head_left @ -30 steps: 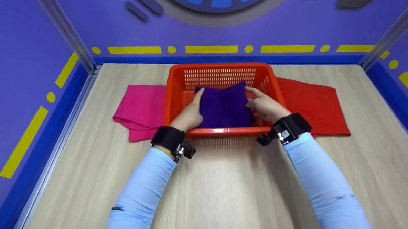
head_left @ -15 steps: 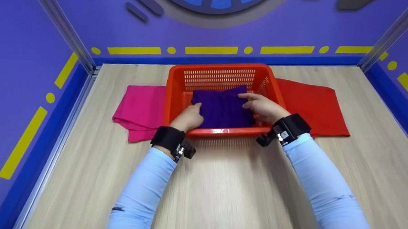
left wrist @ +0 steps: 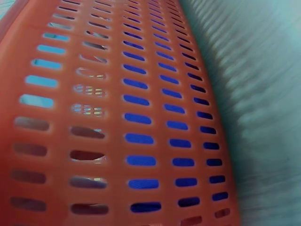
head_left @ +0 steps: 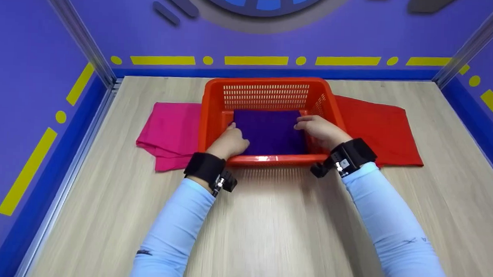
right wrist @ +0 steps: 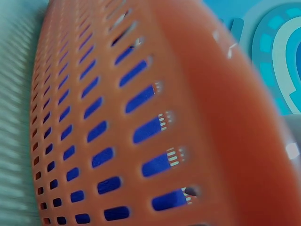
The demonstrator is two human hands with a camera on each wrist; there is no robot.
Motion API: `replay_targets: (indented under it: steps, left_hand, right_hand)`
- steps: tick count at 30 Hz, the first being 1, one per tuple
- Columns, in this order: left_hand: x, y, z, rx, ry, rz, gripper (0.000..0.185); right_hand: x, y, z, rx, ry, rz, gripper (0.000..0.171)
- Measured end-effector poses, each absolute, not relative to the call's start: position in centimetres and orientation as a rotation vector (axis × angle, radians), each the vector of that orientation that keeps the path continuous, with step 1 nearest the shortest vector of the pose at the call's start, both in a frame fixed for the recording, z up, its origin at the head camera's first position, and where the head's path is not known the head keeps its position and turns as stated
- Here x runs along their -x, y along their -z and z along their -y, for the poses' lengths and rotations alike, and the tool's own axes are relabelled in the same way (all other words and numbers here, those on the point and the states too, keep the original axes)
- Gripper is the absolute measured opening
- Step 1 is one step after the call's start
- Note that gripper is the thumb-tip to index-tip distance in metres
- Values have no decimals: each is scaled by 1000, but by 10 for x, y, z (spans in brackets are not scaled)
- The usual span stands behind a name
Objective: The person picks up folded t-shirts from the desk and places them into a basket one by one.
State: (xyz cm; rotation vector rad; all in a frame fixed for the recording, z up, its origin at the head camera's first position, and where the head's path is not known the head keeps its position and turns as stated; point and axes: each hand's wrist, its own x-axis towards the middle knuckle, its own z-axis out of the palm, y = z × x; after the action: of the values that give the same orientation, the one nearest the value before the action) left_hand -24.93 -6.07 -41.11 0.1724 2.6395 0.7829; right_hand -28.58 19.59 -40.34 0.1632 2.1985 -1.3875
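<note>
A folded purple cloth (head_left: pixel 268 131) lay flat inside the orange slotted plastic basket (head_left: pixel 269 83), between both hands. The left hand (head_left: pixel 229 141) touched its left edge and the right hand (head_left: pixel 321 131) its right edge, fingers loosely curled; any pinch was not discernible.

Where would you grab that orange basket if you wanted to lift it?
Probably by the rim of the orange basket on its two short sides, coming from above: the rolled lip gives fingers a hold, and the purple cloth lying flat inside would stay level.
</note>
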Motion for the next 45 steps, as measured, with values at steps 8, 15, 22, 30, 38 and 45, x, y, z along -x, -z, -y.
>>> replay_targets:
  steps: [8, 15, 22, 30, 38, 45]
  left_hand:
    - [248, 414, 63, -118, -815, -2694, 53]
    - [246, 414, 59, -3, -987, -2848, 40]
    - [239, 415, 61, -178, -1250, -3215, 20]
    - [225, 420, 88, -456, -1653, -3410, 21]
    - [235, 443, 151, 28, -1946, -3253, 28]
    - [237, 470, 198, 254, -1825, -2943, 55]
  right_hand:
    - [286, 403, -192, -189, 1428, -2159, 63]
    - [285, 398, -195, -144, 1595, -2130, 58]
    - [286, 390, -200, -99, 1973, -2121, 49]
    - [276, 377, -242, 20, 2028, -2349, 52]
    - [271, 395, -277, -59, 1796, -2359, 64]
    - [267, 417, -273, -165, 1936, -2208, 63]
